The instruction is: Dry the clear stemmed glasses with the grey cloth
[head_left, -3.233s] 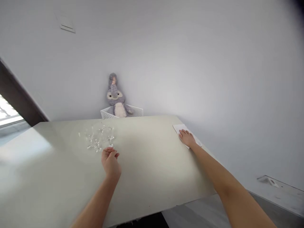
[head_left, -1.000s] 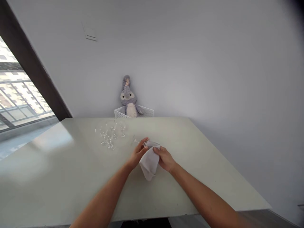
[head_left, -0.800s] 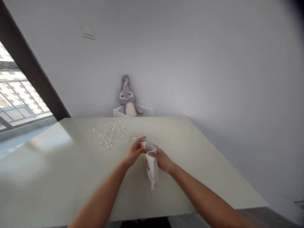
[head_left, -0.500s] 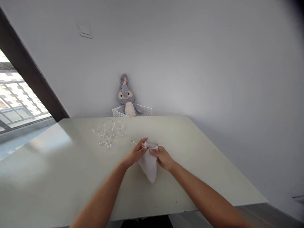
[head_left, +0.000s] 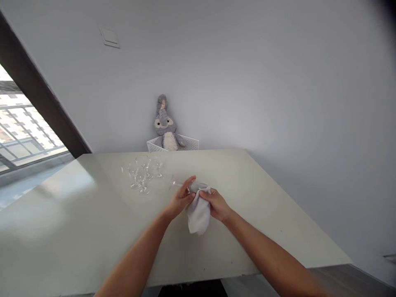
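Note:
My left hand (head_left: 182, 198) is closed round a clear stemmed glass (head_left: 195, 187), which lies sideways above the table with its foot pointing left and its rim to the right. A white cloth (head_left: 199, 214) hangs down below the bowl. My right hand (head_left: 215, 203) pinches the cloth against the rim end of the glass, thumb on top. Part of the bowl is hidden behind the cloth and fingers. Several clear stemmed glasses (head_left: 144, 175) stand upright in a group to the left of my hands.
A pale table (head_left: 262, 231) spans the view. Behind its far edge a white perforated basket (head_left: 192, 143) holds a grey plush toy (head_left: 169, 140) against the wall. At the left is a window with a dark frame (head_left: 40, 86).
My right hand has shifted slightly right and down with the cloth. The cloth's hanging end has changed shape, and it now covers more of the rim end of the glass.

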`<state>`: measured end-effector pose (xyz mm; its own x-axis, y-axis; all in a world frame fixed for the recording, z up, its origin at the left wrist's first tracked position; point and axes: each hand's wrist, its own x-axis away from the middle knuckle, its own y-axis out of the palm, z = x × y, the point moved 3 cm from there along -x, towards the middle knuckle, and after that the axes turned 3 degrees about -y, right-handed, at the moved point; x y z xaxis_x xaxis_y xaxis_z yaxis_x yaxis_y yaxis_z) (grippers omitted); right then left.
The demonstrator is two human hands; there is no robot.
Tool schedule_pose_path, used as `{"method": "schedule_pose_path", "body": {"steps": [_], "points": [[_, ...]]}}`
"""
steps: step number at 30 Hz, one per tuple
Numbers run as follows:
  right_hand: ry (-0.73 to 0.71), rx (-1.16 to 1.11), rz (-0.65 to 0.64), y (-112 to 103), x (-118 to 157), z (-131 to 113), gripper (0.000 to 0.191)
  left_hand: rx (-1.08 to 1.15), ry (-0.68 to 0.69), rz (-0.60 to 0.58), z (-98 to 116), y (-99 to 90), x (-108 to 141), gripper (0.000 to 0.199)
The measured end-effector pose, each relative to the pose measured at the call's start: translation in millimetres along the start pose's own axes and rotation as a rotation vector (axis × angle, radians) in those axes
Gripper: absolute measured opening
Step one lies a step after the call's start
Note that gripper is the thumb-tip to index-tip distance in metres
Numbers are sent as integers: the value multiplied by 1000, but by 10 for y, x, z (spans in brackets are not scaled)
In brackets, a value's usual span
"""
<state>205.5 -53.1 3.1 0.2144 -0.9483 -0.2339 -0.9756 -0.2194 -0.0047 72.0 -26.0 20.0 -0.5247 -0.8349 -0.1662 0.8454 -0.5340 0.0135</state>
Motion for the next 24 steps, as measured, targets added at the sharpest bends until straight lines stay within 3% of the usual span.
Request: {"method": "schedule_pose_path", "body": {"steps": [3,7,9,11,15,17,21,24], "points": [[112,-66,-59,30,6,50,40,8,-11,-6,6,-19,-5,53],[-79,467,-130,65,47,6,32,-160,-86,172,-127,-110,-36,47],[-157,598,-161,54,53,-21,37,-191,-119,185,-160,-109,-37,51],[-142,442,-146,18,40,-23,36,-138,-93,132,-125,-76,-28,48],[29,-175,-111,26,18,39,42,-22,-15,-1,6,-37,2,51],[28,-184,-130,78,30,42,43,-64,-32,9,9,-62,0,51],[-170,435,-94,89,57,-49,40,-186,-41,69,-89,-85,-28,51],[-237,852,-103,-11,38,-88,41,-384,12,174,-149,-82,-36,48]]}}
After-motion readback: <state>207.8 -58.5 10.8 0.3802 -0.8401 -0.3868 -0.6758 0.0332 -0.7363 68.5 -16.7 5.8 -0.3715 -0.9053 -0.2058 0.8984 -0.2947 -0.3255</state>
